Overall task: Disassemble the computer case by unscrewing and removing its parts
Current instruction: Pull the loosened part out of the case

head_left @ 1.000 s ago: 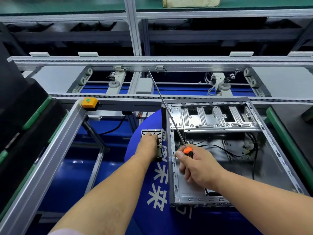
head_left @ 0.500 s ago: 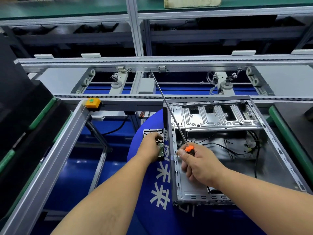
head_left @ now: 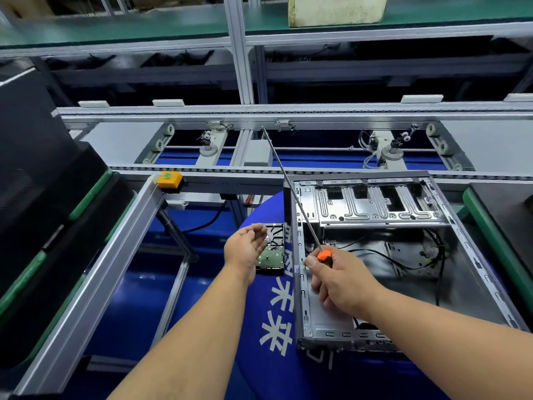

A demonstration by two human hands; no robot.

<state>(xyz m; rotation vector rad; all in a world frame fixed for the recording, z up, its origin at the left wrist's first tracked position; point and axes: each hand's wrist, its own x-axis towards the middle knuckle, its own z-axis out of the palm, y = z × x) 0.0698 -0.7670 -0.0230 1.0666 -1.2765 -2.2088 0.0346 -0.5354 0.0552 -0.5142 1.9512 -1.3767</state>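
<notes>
— Two hands of mine, one job. What's under them?

— One round blue table [head_left: 202,356] with large white Chinese characters printed on it; I can't read them whole. Grey aluminium conveyor rails [head_left: 288,111] run behind, with green-topped shelves above.

— And the case?

— One open computer case [head_left: 375,284] lies on the table. My right hand [head_left: 340,284] grips one long screwdriver [head_left: 291,192] by its orange handle, the shaft pointing up and away. One hard drive [head_left: 272,252] lies just left of the case. My left hand [head_left: 245,249] hovers over it, fingers relaxed, holding nothing.

— Anything else?

— One orange button box [head_left: 169,179] with a green button sits on the rail.
</notes>
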